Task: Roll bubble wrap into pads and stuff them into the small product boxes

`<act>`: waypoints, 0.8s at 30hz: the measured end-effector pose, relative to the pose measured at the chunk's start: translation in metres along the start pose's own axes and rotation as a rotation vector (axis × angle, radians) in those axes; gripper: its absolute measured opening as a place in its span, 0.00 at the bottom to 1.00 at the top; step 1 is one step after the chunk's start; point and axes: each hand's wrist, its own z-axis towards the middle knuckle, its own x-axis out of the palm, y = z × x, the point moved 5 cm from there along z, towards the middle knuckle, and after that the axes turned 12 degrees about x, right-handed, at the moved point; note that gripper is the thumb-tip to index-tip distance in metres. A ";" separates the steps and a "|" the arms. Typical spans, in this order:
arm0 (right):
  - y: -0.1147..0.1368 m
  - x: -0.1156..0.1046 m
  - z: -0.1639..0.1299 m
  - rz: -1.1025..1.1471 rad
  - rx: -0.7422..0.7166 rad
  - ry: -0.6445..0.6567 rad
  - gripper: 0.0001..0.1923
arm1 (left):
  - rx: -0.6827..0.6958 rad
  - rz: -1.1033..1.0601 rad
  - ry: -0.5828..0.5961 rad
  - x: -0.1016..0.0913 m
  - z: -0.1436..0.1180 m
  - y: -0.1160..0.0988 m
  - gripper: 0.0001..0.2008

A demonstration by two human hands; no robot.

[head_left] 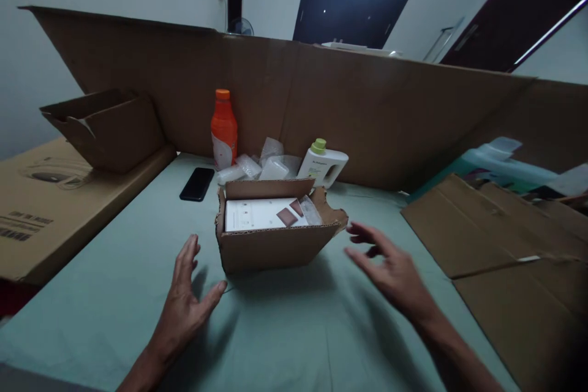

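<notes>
An open cardboard box (271,251) sits upright on the pale green cloth in the middle of the head view. Inside it lies a white printed box (252,214) with brown pictures on its face, and a piece of clear plastic wrap (311,211) is tucked at its right end. My left hand (188,300) is held apart from the box's left front corner, fingers stretched and thumb spread, holding nothing. On the other side my right hand (390,266), slightly blurred, hovers near the torn right flap with fingers apart and nothing in them.
Behind the box stand an orange bottle (223,131), bubble-wrap bundles (257,166) and a white jug (323,165) with a green cap. A black phone (197,184) lies left. Cardboard boxes (114,128) flank the cloth, with a tall cardboard wall (358,116) behind.
</notes>
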 end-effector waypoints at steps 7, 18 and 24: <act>-0.020 0.086 0.002 0.229 0.155 0.242 0.27 | -0.108 -0.400 0.107 0.061 0.040 -0.003 0.37; -0.009 0.074 -0.091 0.182 0.160 0.248 0.21 | -0.222 -0.213 0.090 0.001 -0.066 -0.007 0.28; 0.045 0.134 -0.064 0.350 -0.041 0.471 0.25 | -0.343 -0.105 -0.015 -0.052 -0.102 0.021 0.30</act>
